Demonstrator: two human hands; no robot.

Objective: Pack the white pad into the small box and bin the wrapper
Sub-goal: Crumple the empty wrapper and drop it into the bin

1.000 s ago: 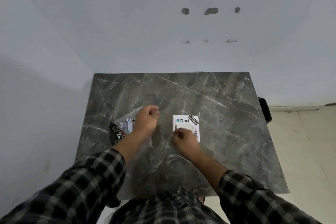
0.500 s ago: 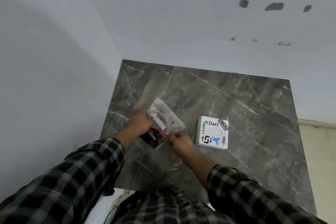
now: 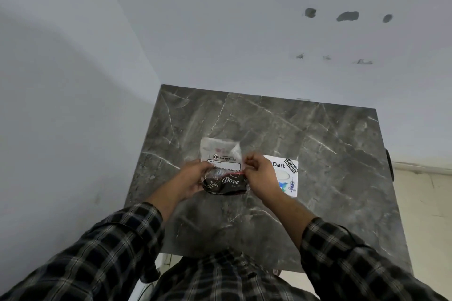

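A clear plastic wrapper (image 3: 223,165) with a white "Big Tissues" label and a dark "Dove" packet in its lower part is held up over the middle of the table. My left hand (image 3: 193,178) grips its left edge. My right hand (image 3: 259,177) pinches its right edge. The white pad cannot be made out apart from the wrapper's pale contents. The small white box (image 3: 287,173), covered with stickers, lies flat on the table just right of my right hand, which hides its left part.
The grey marble table (image 3: 318,144) stands in a corner, with white walls behind and to the left. A dark object (image 3: 389,164) hangs at the table's right edge. Pale floor (image 3: 425,215) lies to the right.
My right hand left the box and joined my left hand on the wrapper. Both hands lifted the wrapper off the table and turned it upright. The camera view swung left and back.
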